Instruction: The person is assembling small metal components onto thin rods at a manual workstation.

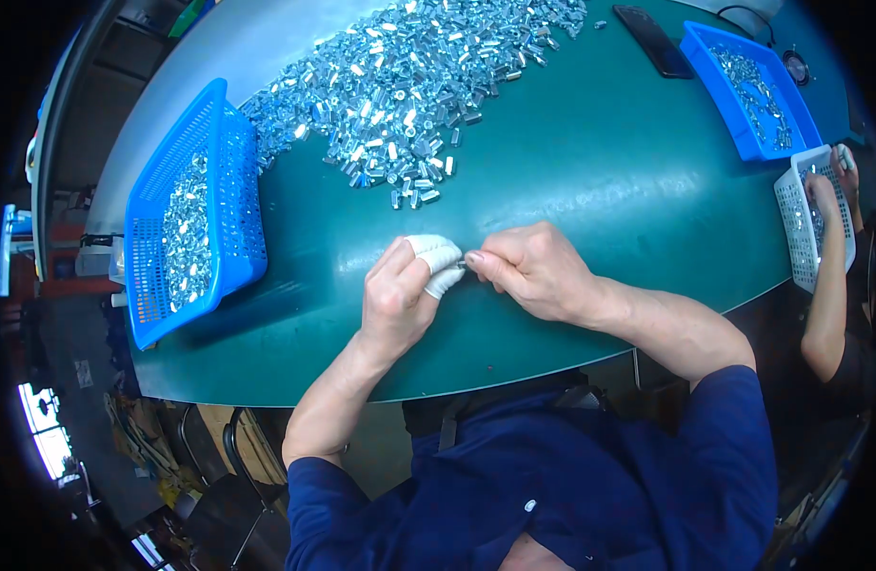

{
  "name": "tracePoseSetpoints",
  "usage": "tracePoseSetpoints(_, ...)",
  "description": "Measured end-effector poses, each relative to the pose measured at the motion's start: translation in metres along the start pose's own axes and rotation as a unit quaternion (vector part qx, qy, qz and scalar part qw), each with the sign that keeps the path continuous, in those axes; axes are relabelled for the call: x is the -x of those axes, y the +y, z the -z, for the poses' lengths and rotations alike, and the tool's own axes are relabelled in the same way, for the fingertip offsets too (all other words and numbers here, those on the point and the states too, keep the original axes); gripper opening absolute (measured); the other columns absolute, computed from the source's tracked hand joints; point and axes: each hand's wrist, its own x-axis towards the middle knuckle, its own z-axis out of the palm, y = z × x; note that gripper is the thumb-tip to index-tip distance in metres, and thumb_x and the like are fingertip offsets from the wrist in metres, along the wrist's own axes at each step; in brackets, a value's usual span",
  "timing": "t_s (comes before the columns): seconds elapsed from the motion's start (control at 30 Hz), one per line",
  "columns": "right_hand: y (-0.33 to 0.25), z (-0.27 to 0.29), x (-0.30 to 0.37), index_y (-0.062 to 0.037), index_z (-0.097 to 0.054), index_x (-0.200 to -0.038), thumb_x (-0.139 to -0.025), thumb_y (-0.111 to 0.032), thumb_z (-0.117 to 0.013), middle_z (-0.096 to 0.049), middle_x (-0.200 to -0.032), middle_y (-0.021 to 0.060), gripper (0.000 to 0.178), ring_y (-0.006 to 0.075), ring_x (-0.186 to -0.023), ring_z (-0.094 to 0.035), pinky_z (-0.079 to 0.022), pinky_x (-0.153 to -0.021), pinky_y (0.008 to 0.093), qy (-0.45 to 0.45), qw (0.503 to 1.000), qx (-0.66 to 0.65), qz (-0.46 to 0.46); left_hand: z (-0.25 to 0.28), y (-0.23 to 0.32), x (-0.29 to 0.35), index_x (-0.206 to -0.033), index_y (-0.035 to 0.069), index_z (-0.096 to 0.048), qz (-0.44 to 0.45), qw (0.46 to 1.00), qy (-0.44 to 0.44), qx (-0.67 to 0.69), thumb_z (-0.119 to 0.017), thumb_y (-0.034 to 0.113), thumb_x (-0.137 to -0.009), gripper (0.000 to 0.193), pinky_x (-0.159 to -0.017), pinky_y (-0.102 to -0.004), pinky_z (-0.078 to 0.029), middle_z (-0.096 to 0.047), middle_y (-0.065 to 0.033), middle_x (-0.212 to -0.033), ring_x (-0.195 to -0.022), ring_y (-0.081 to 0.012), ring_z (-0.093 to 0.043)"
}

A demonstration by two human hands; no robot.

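My left hand has white wraps on some of its fingers and is closed in a pinch above the green tabletop. Between its fingertips and those of my right hand shows a bit of a small metal part, mostly hidden by the fingers. The right hand is pinched too, its thumb and forefinger meeting the left fingertips at that part. Beyond both hands lies a large heap of small shiny metal pieces, short and cylinder-like, with a few strays at its near edge.
At the left a blue perforated basket contains many similar pieces. A black phone and a blue tray with more pieces lie at the far right. Beside them, a co-worker's hands are over a white basket.
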Motion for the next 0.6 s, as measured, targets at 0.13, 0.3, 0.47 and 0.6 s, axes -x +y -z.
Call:
tracePoseSetpoints(0.13, 0.001, -0.003, -0.005, -0.0022, -0.069, -0.078, -0.105, -0.025, -0.060, -0.065, -0.064, 0.0100, 0.036, 0.0215, -0.056, -0.064, -0.050, -0.056, 0.0374, 0.017, 0.997, -0.057, -0.039, -0.002, 0.000, -0.001, -0.098, 0.001, -0.074, -0.025, 0.999, 0.021, -0.026, -0.084, 0.000, -0.075, 0.025, -0.073, -0.0399, -0.057, -0.072, -0.0130, -0.097, -0.088, -0.0313, -0.069)
tracePoseSetpoints(0.3, -0.001, 0.003, -0.003, -0.0028, -0.069, -0.077, -0.108, -0.032, -0.056, -0.065, -0.062, 0.0048, 0.044, 0.0127, -0.054, -0.062, -0.048, -0.053, 0.0310, -0.029, 0.983, -0.144, -0.113, 0.001, 0.005, 0.003, -0.099, 0.002, -0.073, -0.020, 0.998, 0.009, -0.053, -0.083, 0.000, -0.076, 0.025, -0.072, -0.0405, -0.057, -0.071, -0.0131, -0.097, -0.087, -0.0312, -0.069)
tracePoseSetpoints(0.47, 0.002, 0.005, -0.001, -0.0051, -0.066, -0.073, -0.108, -0.042, -0.055, -0.063, -0.063, 0.0015, 0.052, 0.0073, -0.056, -0.058, -0.046, -0.052, 0.0241, -0.051, 0.926, -0.322, -0.189, 0.033, 0.016, 0.007, -0.101, 0.003, -0.072, -0.042, 0.989, 0.033, -0.135, -0.082, 0.001, -0.080, 0.024, -0.077, -0.0392, -0.056, -0.072, -0.0133, -0.099, -0.090, -0.0310, -0.069)
tracePoseSetpoints(0.6, 0.013, 0.018, -0.005, -0.0054, -0.067, -0.077, -0.108, -0.044, -0.055, -0.063, -0.065, 0.0014, 0.051, 0.0075, -0.058, -0.058, -0.046, -0.053, 0.0244, 0.040, 0.936, -0.304, -0.173, 0.105, -0.006, 0.002, -0.102, 0.003, -0.071, -0.031, 0.953, 0.109, -0.280, -0.080, 0.004, -0.086, 0.018, -0.082, -0.0424, -0.056, -0.072, -0.0127, -0.099, -0.093, -0.0327, -0.069)
